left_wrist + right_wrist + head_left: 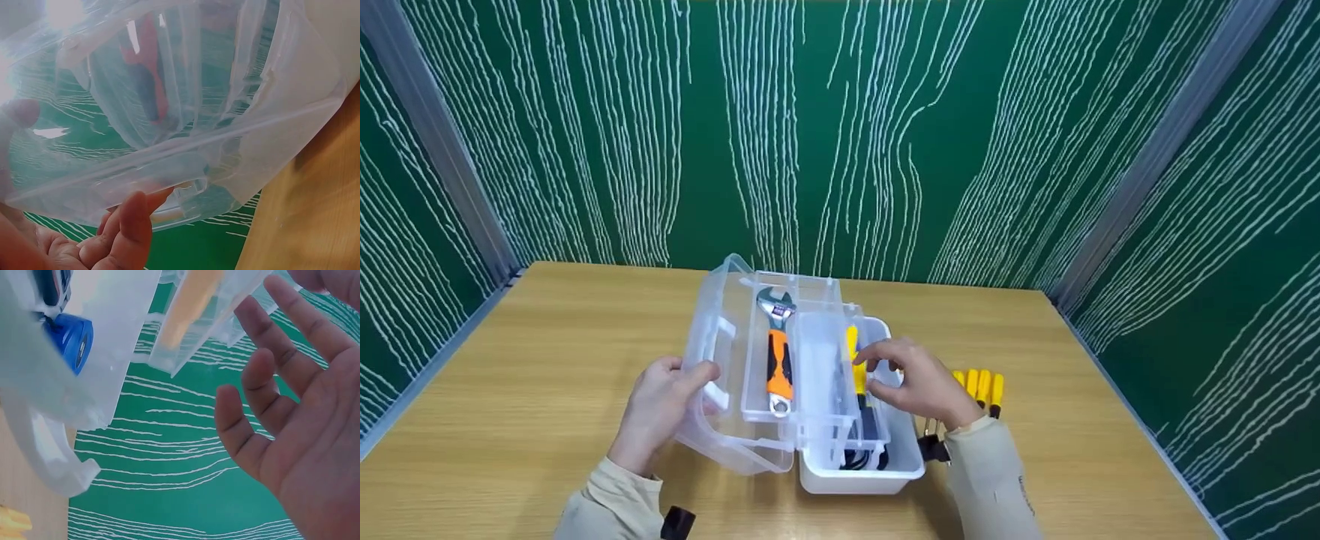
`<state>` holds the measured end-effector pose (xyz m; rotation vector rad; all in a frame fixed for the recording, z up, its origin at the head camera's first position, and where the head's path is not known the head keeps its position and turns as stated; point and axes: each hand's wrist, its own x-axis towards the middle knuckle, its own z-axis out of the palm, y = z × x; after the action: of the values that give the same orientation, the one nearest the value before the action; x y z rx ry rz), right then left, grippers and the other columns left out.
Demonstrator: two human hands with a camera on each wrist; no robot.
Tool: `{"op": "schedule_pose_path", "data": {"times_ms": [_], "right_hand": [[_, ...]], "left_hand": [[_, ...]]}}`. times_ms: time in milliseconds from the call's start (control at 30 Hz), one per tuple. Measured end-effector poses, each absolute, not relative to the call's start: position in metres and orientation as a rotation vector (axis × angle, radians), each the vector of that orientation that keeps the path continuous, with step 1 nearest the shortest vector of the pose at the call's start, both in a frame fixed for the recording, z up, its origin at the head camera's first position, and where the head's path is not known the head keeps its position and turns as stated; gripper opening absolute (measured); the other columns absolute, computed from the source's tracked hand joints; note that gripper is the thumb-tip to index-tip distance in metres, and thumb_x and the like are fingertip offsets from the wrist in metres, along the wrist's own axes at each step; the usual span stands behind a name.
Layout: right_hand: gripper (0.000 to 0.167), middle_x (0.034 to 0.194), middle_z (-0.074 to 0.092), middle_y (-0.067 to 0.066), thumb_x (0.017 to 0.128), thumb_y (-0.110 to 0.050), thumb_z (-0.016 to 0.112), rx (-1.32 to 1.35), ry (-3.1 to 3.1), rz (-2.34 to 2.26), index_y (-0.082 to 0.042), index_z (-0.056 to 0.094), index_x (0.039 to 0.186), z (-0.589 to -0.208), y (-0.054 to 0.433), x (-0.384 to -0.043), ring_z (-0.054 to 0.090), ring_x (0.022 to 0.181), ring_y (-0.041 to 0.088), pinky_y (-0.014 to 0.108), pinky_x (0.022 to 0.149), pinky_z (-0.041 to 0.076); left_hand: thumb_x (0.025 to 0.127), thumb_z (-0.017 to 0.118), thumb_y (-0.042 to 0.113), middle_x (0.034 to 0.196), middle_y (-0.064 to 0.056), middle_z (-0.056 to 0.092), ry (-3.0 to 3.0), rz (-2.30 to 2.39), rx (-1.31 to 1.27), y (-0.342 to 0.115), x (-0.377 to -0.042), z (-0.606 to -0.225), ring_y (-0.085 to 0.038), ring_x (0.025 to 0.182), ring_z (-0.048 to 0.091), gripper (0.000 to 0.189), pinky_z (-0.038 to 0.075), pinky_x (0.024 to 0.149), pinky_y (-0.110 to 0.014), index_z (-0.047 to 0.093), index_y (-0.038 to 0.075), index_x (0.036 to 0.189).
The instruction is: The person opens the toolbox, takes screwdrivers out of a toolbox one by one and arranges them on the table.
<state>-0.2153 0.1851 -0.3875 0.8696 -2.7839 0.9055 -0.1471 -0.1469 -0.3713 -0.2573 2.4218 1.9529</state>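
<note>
A toolbox with a white base stands with its clear lid swung over to the left. My left hand holds the lid's edge by its handle, thumb on top and fingers beneath. In the raised clear upper tray lies an adjustable wrench with an orange and black grip. A tool with a yellow and black handle lies in the lower tray. Over that tray is my right hand, fingertips close to the yellow handle. The right wrist view shows its fingers apart and loosely bent, holding nothing.
Several yellow-handled tools lie on the wooden table right of the box. Inside the base, the right wrist view shows a blue round item. A white latch juts from the box. Green white-streaked walls enclose the table.
</note>
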Motion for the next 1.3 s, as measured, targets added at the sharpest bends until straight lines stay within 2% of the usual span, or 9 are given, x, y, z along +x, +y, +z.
{"op": "schedule_pose_path", "data": {"times_ms": [167,400,533,700,933,1300], "right_hand": [[0.026,0.096,0.064,-0.012,0.083,-0.019,0.071,0.892,-2.841,0.868,-0.027,0.068,0.107,-0.386,0.183,-0.213,0.051,0.093,0.011,0.031,0.083,0.048],[0.028,0.098,0.064,-0.01,0.08,-0.019,0.074,0.913,-2.906,0.784,-0.025,0.069,0.107,-0.384,0.179,-0.21,0.052,0.098,0.015,0.039,0.091,0.049],[0.031,0.105,0.065,-0.012,0.078,-0.021,0.076,0.899,-2.935,0.695,-0.026,0.07,0.108,-0.384,0.177,-0.207,0.053,0.104,0.016,0.045,0.098,0.042],[0.029,0.108,0.067,-0.011,0.077,-0.022,0.076,0.888,-2.951,0.617,-0.025,0.071,0.106,-0.384,0.172,-0.204,0.052,0.108,0.018,0.054,0.1,0.028],[0.033,0.11,0.069,-0.007,0.078,-0.026,0.075,0.896,-2.97,0.509,-0.022,0.071,0.111,-0.384,0.167,-0.201,0.053,0.102,0.018,0.051,0.094,0.026],[0.035,0.117,0.068,-0.006,0.082,-0.031,0.076,0.875,-3.058,0.528,-0.023,0.07,0.115,-0.383,0.165,-0.2,0.053,0.108,0.019,0.046,0.09,0.026]], "left_hand": [[0.087,0.063,0.035,0.108,-0.018,0.062,2.426,1.922,-0.277,-0.147,-0.147,-0.371,-0.025,0.085,0.062,0.048,0.053,0.07,-0.034,0.053,0.0,0.12],[0.089,0.062,0.037,0.116,-0.019,0.059,2.42,1.897,-0.286,-0.147,-0.147,-0.37,-0.027,0.093,0.061,0.053,0.054,0.074,-0.035,0.049,0.0,0.125],[0.087,0.063,0.041,0.121,-0.018,0.057,2.424,1.856,-0.306,-0.147,-0.147,-0.37,-0.028,0.098,0.059,0.058,0.054,0.078,-0.036,0.047,0.002,0.127],[0.086,0.065,0.042,0.114,-0.017,0.06,2.465,1.814,-0.316,-0.148,-0.148,-0.371,-0.026,0.091,0.06,0.057,0.053,0.073,-0.033,0.05,0.001,0.123],[0.084,0.065,0.039,0.099,-0.015,0.066,2.486,1.818,-0.285,-0.148,-0.15,-0.371,-0.022,0.075,0.065,0.05,0.052,0.063,-0.031,0.057,-0.001,0.114],[0.085,0.065,0.043,0.113,-0.018,0.061,2.49,1.771,-0.307,-0.149,-0.149,-0.371,-0.025,0.089,0.061,0.06,0.053,0.071,-0.032,0.05,-0.001,0.123]]}}
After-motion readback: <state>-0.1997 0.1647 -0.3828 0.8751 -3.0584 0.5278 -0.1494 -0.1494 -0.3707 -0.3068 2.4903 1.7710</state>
